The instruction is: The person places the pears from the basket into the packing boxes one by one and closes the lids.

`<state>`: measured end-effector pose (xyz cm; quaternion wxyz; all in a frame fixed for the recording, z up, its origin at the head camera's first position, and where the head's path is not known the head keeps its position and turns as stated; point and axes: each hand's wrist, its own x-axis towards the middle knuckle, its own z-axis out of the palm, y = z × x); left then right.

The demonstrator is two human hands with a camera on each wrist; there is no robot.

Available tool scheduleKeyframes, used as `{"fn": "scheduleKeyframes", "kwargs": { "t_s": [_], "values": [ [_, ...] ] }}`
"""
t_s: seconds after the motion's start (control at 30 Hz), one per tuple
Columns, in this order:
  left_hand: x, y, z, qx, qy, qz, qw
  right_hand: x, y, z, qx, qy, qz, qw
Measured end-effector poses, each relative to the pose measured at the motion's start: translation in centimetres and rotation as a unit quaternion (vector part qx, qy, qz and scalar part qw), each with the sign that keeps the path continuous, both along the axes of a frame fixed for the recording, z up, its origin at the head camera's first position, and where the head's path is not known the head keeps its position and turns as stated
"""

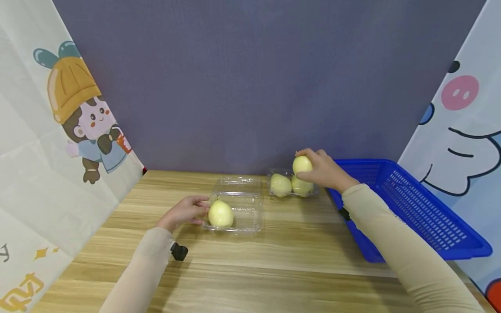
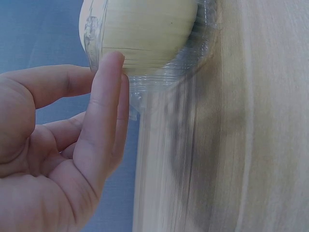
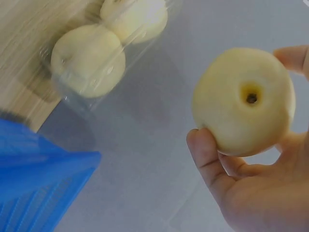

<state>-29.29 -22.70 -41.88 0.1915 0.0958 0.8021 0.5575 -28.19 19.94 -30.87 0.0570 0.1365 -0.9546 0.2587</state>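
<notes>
In the head view, my right hand (image 1: 322, 168) holds a pale yellow pear (image 1: 302, 164) above the right-hand clear plastic box. In the right wrist view, its thumb and fingers grip the pear (image 3: 241, 104) around its sides, with the dimpled end facing the camera. My left hand (image 1: 185, 212) touches the outer left side of a lidded clear plastic box (image 1: 250, 217), which lies open. Its fingers (image 2: 99, 111) are nearly straight against the wall. One pear (image 1: 221, 214) sits in the left end of that box.
Behind and to the right, another clear box (image 1: 272, 174) holds two pears (image 1: 280, 185). A blue slotted basket (image 1: 419, 208) stands on the right side of the wooden table (image 1: 235, 278). A grey-blue backdrop (image 1: 242, 87) rises at the table's far edge.
</notes>
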Motion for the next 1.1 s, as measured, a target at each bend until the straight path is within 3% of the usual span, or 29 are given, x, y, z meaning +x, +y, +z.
{"fn": "scheduleKeyframes", "kwargs": {
  "t_s": [0.8,1.1],
  "values": [
    [0.1,-0.1,0.1,0.003,-0.005,0.001,1.0000,0.8,-5.0,-2.5,-0.013,0.008,0.032,0.9994],
    [0.1,0.0,0.1,0.005,0.002,-0.012,0.9999,0.8,-6.9,-3.8,-0.013,0.020,0.050,0.9985]
  ]
}}
